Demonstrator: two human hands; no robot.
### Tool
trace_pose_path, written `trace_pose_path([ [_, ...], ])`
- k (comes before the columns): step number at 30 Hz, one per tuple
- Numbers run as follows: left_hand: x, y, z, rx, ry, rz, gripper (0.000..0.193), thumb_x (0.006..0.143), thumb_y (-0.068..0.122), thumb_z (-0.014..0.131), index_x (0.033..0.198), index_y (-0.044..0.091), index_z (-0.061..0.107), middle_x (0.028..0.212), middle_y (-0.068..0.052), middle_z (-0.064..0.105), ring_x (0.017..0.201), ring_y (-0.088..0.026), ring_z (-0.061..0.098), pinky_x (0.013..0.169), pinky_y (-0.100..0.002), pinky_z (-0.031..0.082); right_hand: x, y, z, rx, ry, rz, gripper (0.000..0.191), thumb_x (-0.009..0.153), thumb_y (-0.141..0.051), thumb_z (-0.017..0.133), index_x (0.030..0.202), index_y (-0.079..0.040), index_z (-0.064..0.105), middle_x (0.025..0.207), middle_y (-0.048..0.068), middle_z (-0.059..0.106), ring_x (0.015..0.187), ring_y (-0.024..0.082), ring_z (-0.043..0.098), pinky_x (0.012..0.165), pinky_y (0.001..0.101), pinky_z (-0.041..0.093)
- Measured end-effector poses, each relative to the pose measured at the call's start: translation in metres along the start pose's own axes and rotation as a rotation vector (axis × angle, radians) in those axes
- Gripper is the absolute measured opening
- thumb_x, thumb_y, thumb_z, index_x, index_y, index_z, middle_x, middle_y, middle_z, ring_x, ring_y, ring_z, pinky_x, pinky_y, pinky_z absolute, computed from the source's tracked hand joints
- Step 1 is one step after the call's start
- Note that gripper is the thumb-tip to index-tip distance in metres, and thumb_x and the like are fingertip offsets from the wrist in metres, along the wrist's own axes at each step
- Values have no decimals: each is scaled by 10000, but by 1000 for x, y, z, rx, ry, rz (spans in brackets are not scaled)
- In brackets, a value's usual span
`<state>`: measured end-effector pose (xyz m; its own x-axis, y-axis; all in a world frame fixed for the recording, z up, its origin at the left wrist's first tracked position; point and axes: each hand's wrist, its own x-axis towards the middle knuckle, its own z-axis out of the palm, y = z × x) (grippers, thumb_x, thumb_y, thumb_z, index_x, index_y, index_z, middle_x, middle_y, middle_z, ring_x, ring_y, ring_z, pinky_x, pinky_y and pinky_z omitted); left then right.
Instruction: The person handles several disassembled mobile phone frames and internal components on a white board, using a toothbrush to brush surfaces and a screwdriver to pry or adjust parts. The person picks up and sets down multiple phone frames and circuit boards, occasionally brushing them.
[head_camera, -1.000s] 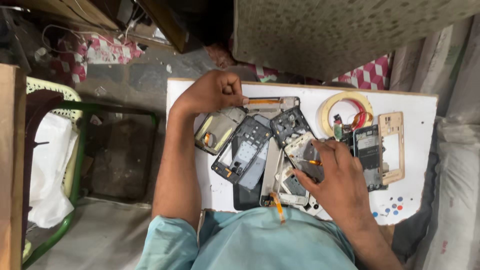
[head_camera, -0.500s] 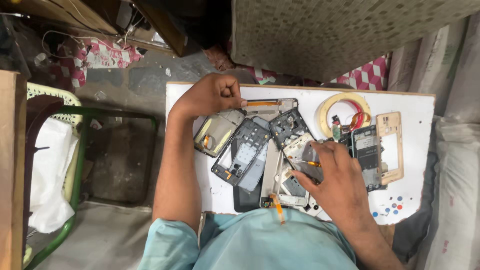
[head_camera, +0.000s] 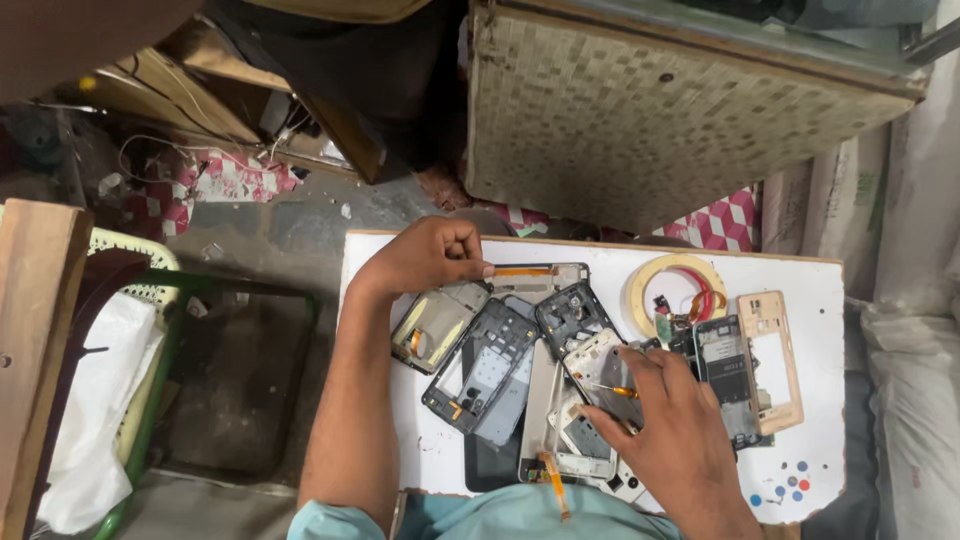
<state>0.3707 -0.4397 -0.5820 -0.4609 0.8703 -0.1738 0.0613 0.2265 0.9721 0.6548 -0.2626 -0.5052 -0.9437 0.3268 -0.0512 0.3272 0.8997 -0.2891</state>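
Broadly, a white bench (head_camera: 400, 470) carries a heap of stripped phone parts: flat plastic frames, dark and grey, with rectangular cut-outs. At the far right lies a ring of yellow tape (head_camera: 680, 268); beside it a gold frame (head_camera: 775, 362), thin and hollow. The left hand (head_camera: 425, 258), fingers curled shut, pinches an orange ribbon strip (head_camera: 525, 271) at the far edge of the pile. The right hand (head_camera: 670, 430) rests on a pale phone shell (head_camera: 600, 372) near the middle, fingers spread loosely, an orange-handled tool (head_camera: 618, 391) under its fingertips. Compared with half a second ago, both hands sit in nearly the same places.
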Motion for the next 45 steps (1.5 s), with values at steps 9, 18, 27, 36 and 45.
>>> trace_pose_path([
  [9,-3,-3,1,-6,14,-61,189,859,141,824,797,53,669,693,55,638,643,-23,506,558,-224,411,-4,-2,-1,69,-33,12,682,720,-381,835,1257,-19,619,1138,191,601,1025,394,611,848,484,496],
  [18,-6,-7,1,-2,22,-130,203,853,154,833,791,64,662,682,57,641,601,-16,502,504,-230,376,-6,-2,-2,43,23,-56,585,776,-324,816,1228,7,650,1131,196,621,1008,373,636,829,468,499],
  [27,-7,-9,2,-64,-16,-19,205,888,142,820,825,50,649,728,48,659,649,-8,531,544,-210,397,-8,2,-10,193,-1,-26,388,862,-199,748,1219,-57,690,1102,132,688,948,339,662,825,441,524],
  [36,-5,-6,0,4,20,-29,159,883,108,809,838,52,668,741,30,700,660,-13,571,569,-207,437,-10,5,-22,389,1,172,260,912,-123,695,1165,-64,708,964,124,709,602,264,667,550,355,529],
  [45,-8,-24,3,-57,-16,-27,192,906,94,822,846,50,646,766,31,685,667,-6,564,554,-198,416,-20,6,-23,428,77,52,201,1012,-106,661,1199,-40,694,961,140,684,735,238,674,575,305,543],
])
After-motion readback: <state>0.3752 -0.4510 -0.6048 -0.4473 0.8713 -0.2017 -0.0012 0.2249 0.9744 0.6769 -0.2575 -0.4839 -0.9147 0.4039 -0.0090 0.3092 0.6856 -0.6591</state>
